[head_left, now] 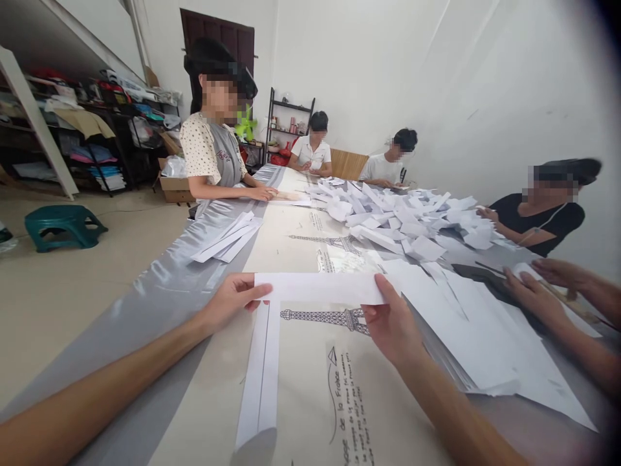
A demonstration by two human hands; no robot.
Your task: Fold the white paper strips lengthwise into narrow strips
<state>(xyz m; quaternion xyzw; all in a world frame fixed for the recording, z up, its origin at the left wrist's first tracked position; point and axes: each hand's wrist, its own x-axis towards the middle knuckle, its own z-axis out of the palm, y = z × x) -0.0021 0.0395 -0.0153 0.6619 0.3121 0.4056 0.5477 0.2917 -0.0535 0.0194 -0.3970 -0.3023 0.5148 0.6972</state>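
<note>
Stretched level between my two hands is a long white paper strip (320, 287), held above the table. My left hand (233, 301) pinches its left end, thumb on top. At the other end, the thumb and fingers of my right hand (395, 320) are closed on the paper. Below the strip's left end lies a folded white paper (259, 382), with a lengthwise line along it and a curled near end. The tablecloth (310, 382) underneath carries Eiffel Tower drawings and handwritten-style lettering.
A heap of folded papers (402, 213) covers the table's right side, with large white sheets (480, 323) nearer me. More strips (230, 238) lie at left. Several people sit or stand around the table; another person's hands (543, 291) work at right. A green stool (65, 225) stands on the floor.
</note>
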